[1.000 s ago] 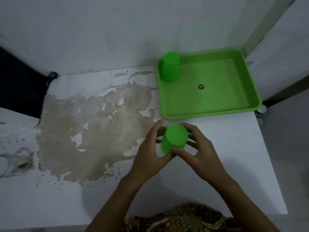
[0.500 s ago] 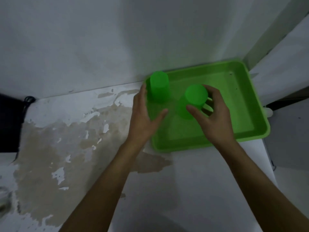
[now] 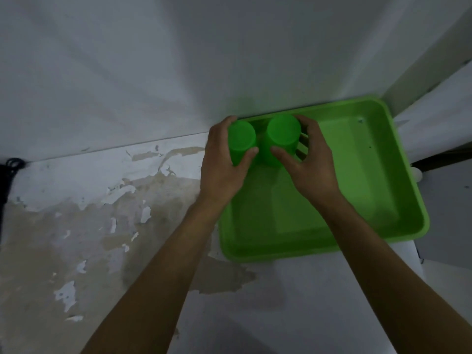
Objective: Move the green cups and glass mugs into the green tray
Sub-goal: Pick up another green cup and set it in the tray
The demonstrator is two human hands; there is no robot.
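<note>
Head view: two green cups stand inverted in the green tray.
Left hand wraps the left green cup at the tray's 10 o'clock corner; right hand grips the right green cup, touching its neighbour. The tray sits on the peeling white table.

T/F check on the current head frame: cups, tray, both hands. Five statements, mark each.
1. Two green cups, the left cup and the right cup, stand in the green tray. True.
2. The cups sit at the tray's near right corner. False: far left corner, by the wall.
3. The left hand wraps the left cup. True.
4. The right hand rests flat on the table. False: its fingers curl around the right cup.
5. A glass mug stands in the tray. False: only the two cups are in it.
</note>
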